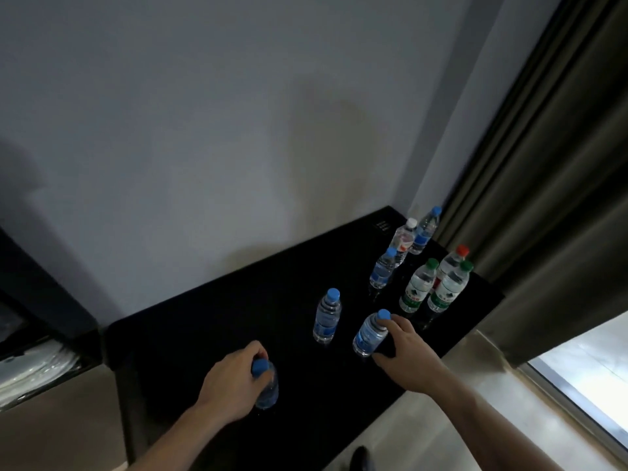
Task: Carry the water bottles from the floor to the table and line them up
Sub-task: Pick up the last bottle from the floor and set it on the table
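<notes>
My left hand grips a blue-capped water bottle standing upright near the front left of the black table. My right hand wraps around another blue-capped bottle that stands on the table further right. Between and behind them a third blue-capped bottle stands free. Toward the far right corner stand several more bottles: a blue-capped one, a white-capped one, another blue-capped one, two green-capped ones and a red-capped one.
A pale wall runs behind the table. Dark curtains hang at the right beside a bright window. A dark cabinet with a plastic-covered item sits at the left. Light floor lies below the table's front edge.
</notes>
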The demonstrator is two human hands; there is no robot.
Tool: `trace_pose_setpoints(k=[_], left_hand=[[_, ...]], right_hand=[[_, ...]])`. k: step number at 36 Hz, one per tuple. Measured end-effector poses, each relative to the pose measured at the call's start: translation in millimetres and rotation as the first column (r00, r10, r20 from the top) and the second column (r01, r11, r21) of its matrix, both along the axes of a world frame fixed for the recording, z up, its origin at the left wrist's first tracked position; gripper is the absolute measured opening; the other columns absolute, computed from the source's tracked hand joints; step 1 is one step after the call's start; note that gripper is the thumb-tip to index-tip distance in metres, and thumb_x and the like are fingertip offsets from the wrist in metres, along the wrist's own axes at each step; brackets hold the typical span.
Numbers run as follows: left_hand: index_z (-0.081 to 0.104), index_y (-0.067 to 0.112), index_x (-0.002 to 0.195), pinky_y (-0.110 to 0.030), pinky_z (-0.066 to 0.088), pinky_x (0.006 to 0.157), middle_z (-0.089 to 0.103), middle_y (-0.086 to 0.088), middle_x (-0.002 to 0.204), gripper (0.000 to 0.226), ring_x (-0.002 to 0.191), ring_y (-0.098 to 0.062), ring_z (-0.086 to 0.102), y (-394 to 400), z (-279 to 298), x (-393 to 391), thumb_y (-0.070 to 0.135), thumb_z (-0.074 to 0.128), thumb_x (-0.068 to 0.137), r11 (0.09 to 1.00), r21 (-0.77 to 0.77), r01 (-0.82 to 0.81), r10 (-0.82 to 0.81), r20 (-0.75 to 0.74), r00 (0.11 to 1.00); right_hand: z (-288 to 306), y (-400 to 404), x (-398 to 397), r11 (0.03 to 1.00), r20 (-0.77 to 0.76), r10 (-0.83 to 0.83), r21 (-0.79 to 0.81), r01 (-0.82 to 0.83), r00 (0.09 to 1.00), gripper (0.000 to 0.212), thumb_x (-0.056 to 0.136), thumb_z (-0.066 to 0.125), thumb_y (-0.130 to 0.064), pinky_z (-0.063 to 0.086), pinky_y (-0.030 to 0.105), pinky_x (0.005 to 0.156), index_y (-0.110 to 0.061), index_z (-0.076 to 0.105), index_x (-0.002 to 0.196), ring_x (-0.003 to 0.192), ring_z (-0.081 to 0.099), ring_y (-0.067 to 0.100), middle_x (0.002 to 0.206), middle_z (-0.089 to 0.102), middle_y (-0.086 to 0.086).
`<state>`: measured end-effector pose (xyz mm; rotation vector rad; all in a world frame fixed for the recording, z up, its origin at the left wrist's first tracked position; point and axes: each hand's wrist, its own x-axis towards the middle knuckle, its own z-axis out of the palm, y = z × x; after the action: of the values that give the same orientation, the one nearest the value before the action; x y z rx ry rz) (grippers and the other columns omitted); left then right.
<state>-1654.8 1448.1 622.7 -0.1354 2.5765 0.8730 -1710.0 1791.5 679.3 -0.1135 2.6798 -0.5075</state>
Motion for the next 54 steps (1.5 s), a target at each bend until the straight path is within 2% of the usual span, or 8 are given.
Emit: trace_pose_setpoints(k=[15,18,23,27,34,38,45,54], left_hand=[[0.051,0.044,0.096,-0.021,0.054,0.074,0.064,0.016,0.095,0.015,0.082,0.003,0.065,95.0,2.7,-60.2,0.044,0.065,0.093,0.974,-0.060,-0.216,0.216,-0.004,0.976],[0.052,0.042,0.096,-0.021,0.054,0.072,0.064,0.014,0.094,0.014,0.082,0.000,0.065,111.0,7.2,-68.9,0.042,0.065,0.093,0.953,-0.075,-0.295,0.295,-0.019,0.955],[0.051,0.039,0.094,-0.027,0.058,0.069,0.065,0.011,0.086,0.014,0.074,-0.003,0.065,134.6,9.4,-68.6,0.042,0.065,0.094,0.901,-0.123,-0.415,0.410,-0.069,0.910],[0.050,0.038,0.096,-0.030,0.060,0.069,0.066,0.010,0.085,0.015,0.070,-0.004,0.067,144.2,13.4,-68.5,0.045,0.062,0.094,0.873,-0.156,-0.463,0.465,-0.024,0.885],[0.048,0.039,0.102,-0.020,0.050,0.061,0.066,0.009,0.084,0.020,0.069,-0.003,0.066,146.9,34.2,-75.6,0.051,0.062,0.093,0.883,-0.243,-0.401,0.419,0.024,0.908],[0.046,0.037,0.127,-0.018,0.051,0.064,0.063,0.012,0.097,0.041,0.076,-0.001,0.063,147.7,48.4,-82.6,0.054,0.062,0.092,0.875,-0.310,-0.372,0.386,-0.018,0.922],[0.048,0.042,0.129,-0.017,0.052,0.062,0.063,0.011,0.085,0.040,0.071,0.001,0.064,177.1,76.2,-117.1,0.055,0.060,0.094,0.937,-0.194,-0.292,0.264,-0.158,0.952],[0.050,0.048,0.125,-0.018,0.054,0.069,0.062,0.020,0.090,0.038,0.078,0.004,0.063,226.9,95.7,-173.0,0.060,0.060,0.091,0.983,-0.082,-0.163,0.140,-0.229,0.963]], right_hand=[[-36.8,52.6,-117.1,0.975,0.114,0.216,0.020,-0.220,0.970,0.069,0.092,0.060,-0.043,0.037,0.033,0.114,-0.026,0.035,0.154,0.141,0.039,0.026,0.161,0.022,-0.002],[-46.2,66.5,-132.6,0.956,0.131,0.294,-0.035,-0.292,0.947,0.060,0.093,0.059,-0.041,0.040,0.027,0.109,-0.026,0.043,0.149,0.131,0.049,0.017,0.151,0.037,-0.005],[-54.7,78.9,-149.9,0.917,0.143,0.397,-0.106,-0.385,0.906,0.033,0.091,0.059,-0.035,0.051,0.025,0.086,-0.039,0.061,0.123,0.091,0.058,0.005,0.115,0.055,-0.012],[-57.8,79.2,-157.1,0.895,0.140,0.440,-0.151,-0.420,0.887,0.034,0.086,0.063,-0.036,0.053,0.024,0.082,-0.042,0.060,0.119,0.088,0.059,0.002,0.110,0.055,-0.017],[-57.4,73.9,-158.3,0.878,0.124,0.465,-0.191,-0.439,0.877,0.035,0.086,0.067,-0.036,0.054,0.024,0.081,-0.047,0.057,0.118,0.093,0.059,0.003,0.111,0.050,-0.021],[-51.2,79.6,-153.5,0.890,0.092,0.434,-0.199,-0.411,0.896,0.033,0.088,0.065,-0.038,0.055,0.026,0.081,-0.045,0.058,0.120,0.090,0.061,0.003,0.111,0.052,-0.020],[-20.3,112.4,-170.8,0.908,0.000,0.371,-0.208,-0.363,0.929,0.035,0.090,0.067,-0.040,0.055,0.020,0.077,-0.047,0.058,0.124,0.085,0.063,0.001,0.110,0.053,-0.023],[23.5,160.7,-223.5,0.925,-0.139,0.245,-0.263,-0.274,0.959,0.033,0.090,0.069,-0.039,0.048,0.009,0.068,-0.048,0.058,0.120,0.088,0.062,-0.008,0.112,0.054,-0.027]])
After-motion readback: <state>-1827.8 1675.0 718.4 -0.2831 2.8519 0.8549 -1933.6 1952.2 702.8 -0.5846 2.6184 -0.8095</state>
